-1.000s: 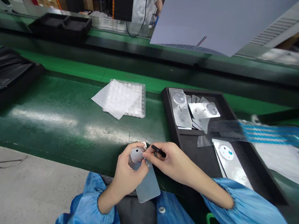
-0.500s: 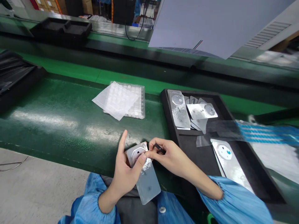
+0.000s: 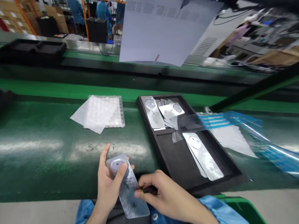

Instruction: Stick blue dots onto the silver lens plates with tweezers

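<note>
My left hand [image 3: 107, 183] is shut around a silver metal phone-shaped plate [image 3: 128, 189], with its thumb across the round opening at the upper end. My right hand [image 3: 161, 194] sits just right of the plate's lower half, its fingers closed on a small black tool [image 3: 148, 189]. The tool is mostly hidden by those fingers, and I cannot tell its exact kind. Both hands are at the front edge of the green workbench [image 3: 46, 155].
A black foam tray [image 3: 177, 158] to the right holds several similar plates. A clear blister tray [image 3: 116, 109] lies partly under white film. Blue-striped plastic film [image 3: 224, 119] lies over the tray's right side. Behind stand another black tray [image 3: 32, 51], a hanging grey sheet [image 3: 161, 31] and people in blue [image 3: 104, 18].
The view has swung up and left. The plate has tilted, and my left hand now grips it more firmly. My right hand has moved down and away from the round opening.
</note>
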